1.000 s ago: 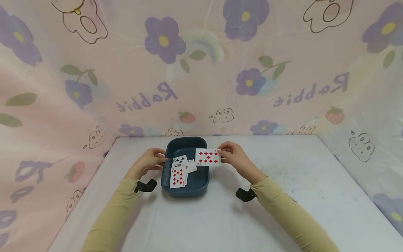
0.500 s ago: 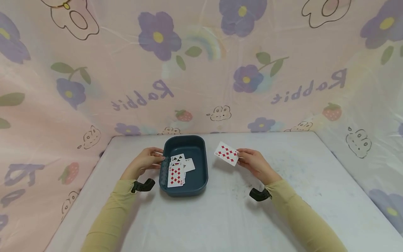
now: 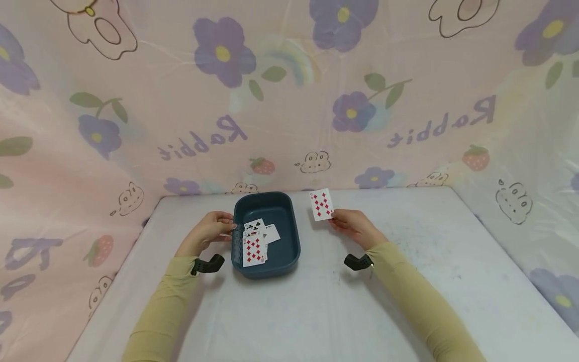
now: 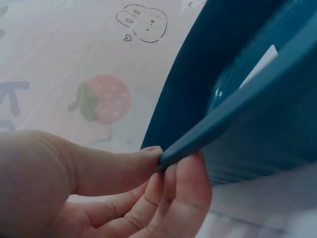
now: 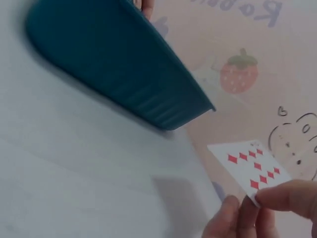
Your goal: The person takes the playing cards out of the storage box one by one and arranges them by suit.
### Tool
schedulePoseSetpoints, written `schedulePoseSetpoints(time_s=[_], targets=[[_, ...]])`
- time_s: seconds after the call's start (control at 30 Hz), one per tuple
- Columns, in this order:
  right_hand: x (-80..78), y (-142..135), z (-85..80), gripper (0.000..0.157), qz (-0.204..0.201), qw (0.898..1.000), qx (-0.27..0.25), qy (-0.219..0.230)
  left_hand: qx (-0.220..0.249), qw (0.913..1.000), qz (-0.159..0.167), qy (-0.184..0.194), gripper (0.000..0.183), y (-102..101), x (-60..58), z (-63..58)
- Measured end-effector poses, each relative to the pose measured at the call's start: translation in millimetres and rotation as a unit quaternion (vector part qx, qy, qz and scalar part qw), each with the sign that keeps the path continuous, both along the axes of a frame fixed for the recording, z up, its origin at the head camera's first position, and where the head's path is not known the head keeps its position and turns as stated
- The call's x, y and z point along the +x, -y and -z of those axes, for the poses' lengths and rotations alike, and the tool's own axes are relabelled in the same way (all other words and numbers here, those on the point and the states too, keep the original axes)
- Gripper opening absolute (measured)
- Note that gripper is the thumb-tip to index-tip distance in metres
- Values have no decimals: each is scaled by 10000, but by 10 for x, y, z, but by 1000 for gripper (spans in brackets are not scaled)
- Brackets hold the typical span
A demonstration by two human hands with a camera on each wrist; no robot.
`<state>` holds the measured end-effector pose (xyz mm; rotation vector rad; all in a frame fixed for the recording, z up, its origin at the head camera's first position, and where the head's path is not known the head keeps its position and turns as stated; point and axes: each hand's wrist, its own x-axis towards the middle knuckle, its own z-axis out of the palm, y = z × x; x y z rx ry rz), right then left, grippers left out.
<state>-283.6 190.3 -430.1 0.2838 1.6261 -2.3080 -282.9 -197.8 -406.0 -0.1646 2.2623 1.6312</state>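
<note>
A dark blue plastic basin (image 3: 295, 241) stands on the table, its left rim pinched between thumb and fingers of my left hand (image 3: 209, 232). Inside lie several playing cards, overlapping: a diamonds card (image 3: 254, 250) on top, a clubs card (image 3: 254, 224) behind it and a tilted white card (image 3: 272, 233). To the right of the basin, my right hand (image 3: 356, 227) pinches a single playing card (image 3: 321, 204) with red diamonds by its lower corner. In the right wrist view this card (image 5: 250, 163) faces the camera, held up above the table.
A white-covered table (image 3: 307, 311) extends around the basin. Behind it hangs a pink curtain (image 3: 289, 115) printed with flowers, rabbits and strawberries, and it also closes off both sides. Black wrist mounts (image 3: 359, 262) sit under both forearms.
The right hand has carried its card from over the basin's right rim out to the right, then turned it more upright. The left hand keeps its hold on the rim.
</note>
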Motion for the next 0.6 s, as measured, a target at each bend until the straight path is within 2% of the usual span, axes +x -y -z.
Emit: schedulePoseSetpoints(time_s=[0.07,0.1,0.2,0.3,0.33,0.47,0.6], targets=[[-32,44,23,19,32,10000,45,46,-36,10000,23,35,45,7,3,-9],[-82,41,82,19,-25,9999,-123,-2,-36,10000,25,47,46,11,2,-15],[-111,107,93,21,14,9998,-222,4,-5,10000,20,22,50,24,5,-48],[-149,168,108,26,85,9999,-51,74,50,9999,101,-47,51,28,-4,-78],[-130,209,67,27,168,9996,165,182,75,9999,112,-44,51,28,-6,-84],[-169,266,116,32,43,9989,255,398,148,9997,200,61,54,35,-2,-81],[-166,312,137,37,-66,9984,279,483,198,9996,109,142,54,37,4,-63]])
